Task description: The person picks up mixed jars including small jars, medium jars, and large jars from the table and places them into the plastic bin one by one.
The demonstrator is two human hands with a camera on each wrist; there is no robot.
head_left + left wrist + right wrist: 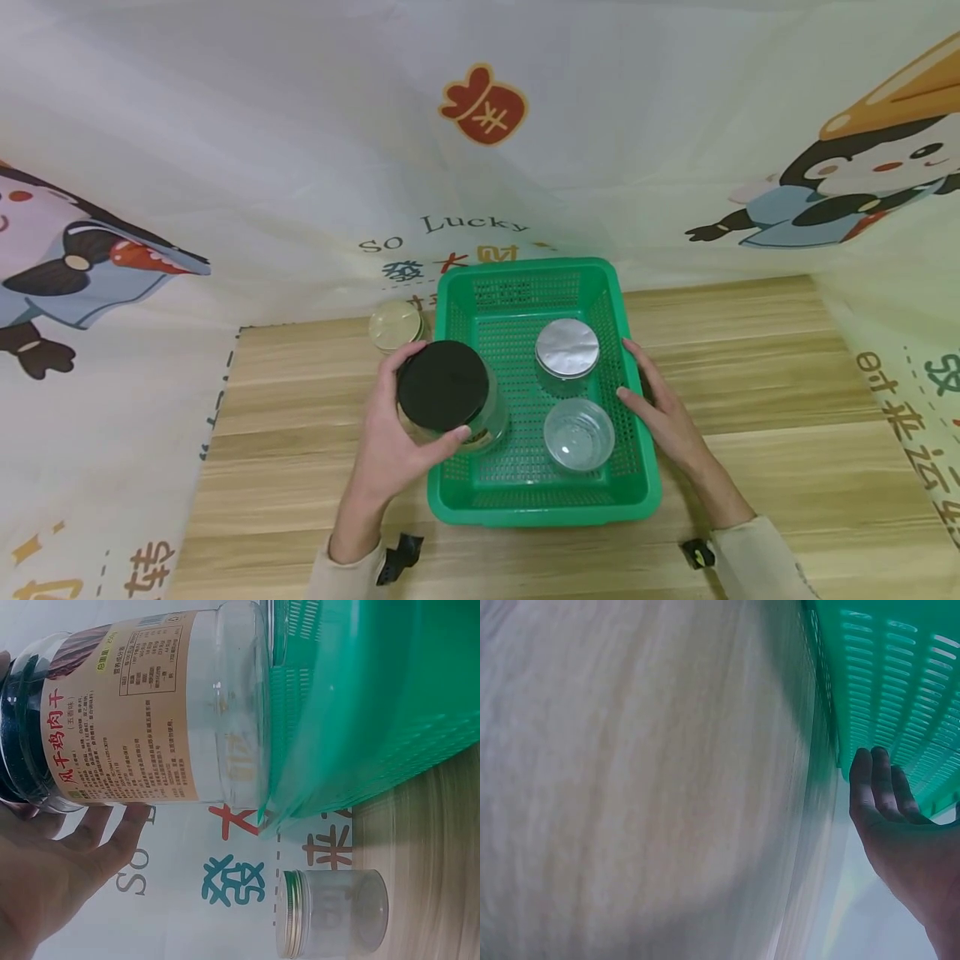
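My left hand grips a large clear jar with a black lid and a beige printed label, fingers and thumb spread round its lid end. From above, the jar overlaps the left side of a green plastic basket. Inside the basket, on the right, stand a clear jar with a silver top and a smaller clear round tub nearer the front. My right hand holds the basket's right rim, thumb over the edge; in the right wrist view its fingers lie along the outer perforated wall.
Behind the basket's left side, a clear jar with a gold-rimmed lid stands on the wood-patterned table. A printed cloth backdrop rises right behind the basket and along both sides of the table.
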